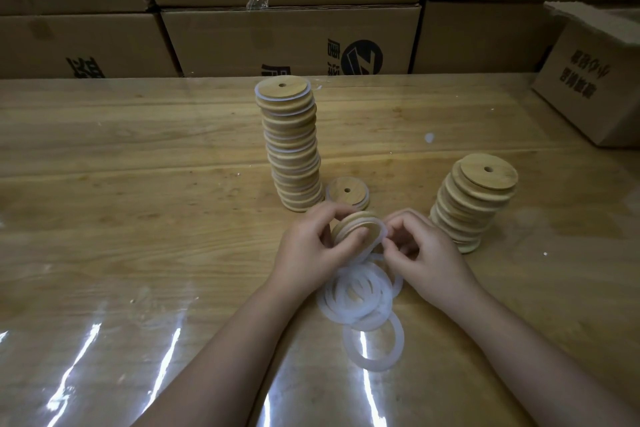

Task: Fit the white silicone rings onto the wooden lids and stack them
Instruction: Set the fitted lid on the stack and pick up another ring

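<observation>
My left hand grips a wooden lid tilted on edge above the table. A white silicone ring lies partly round that lid, and my right hand pinches the ring at the lid's right side. Below my hands lies a loose pile of white rings. A tall stack of ringed lids stands behind my left hand. One single lid lies flat at its foot. A shorter stack of lids stands to the right of my right hand.
The wooden table has a glossy clear cover with glare near the front. Cardboard boxes form a wall along the far edge. Another cardboard box sits on the table at the far right.
</observation>
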{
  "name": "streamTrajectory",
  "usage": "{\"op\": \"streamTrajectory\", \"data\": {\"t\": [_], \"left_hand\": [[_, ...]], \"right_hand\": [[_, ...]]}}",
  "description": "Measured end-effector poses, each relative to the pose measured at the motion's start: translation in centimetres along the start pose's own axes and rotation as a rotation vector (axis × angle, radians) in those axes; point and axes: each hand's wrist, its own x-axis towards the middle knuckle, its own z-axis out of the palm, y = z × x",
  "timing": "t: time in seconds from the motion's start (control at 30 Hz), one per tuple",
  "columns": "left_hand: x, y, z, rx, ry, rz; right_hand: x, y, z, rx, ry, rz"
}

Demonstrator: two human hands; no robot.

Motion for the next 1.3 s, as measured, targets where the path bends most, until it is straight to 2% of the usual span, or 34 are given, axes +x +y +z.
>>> {"op": "streamTrajectory", "data": {"t": [0.2, 0.47, 1.03, 1.3], "left_hand": [[0.05, -0.24, 0.15, -0.01, 0.0, 0.011], [0.24, -0.24, 0.27, -0.017, -0.017, -0.023], [0.42, -0.42, 0.29, -0.033, -0.043, -0.049], [0.17, -0.05, -0.01, -0.042, -0.01, -0.081]], "right_hand": [[0.09, -0.09, 0.01, 0.015, 0.154, -0.039], [0.05, 0.47, 0.11, -0.017, 0.215, 0.011], [0.36, 0.46, -0.33, -0.008, 0.058, 0.118], [0.06, 0.54, -0.37, 0.134, 0.042, 0.176]]}}
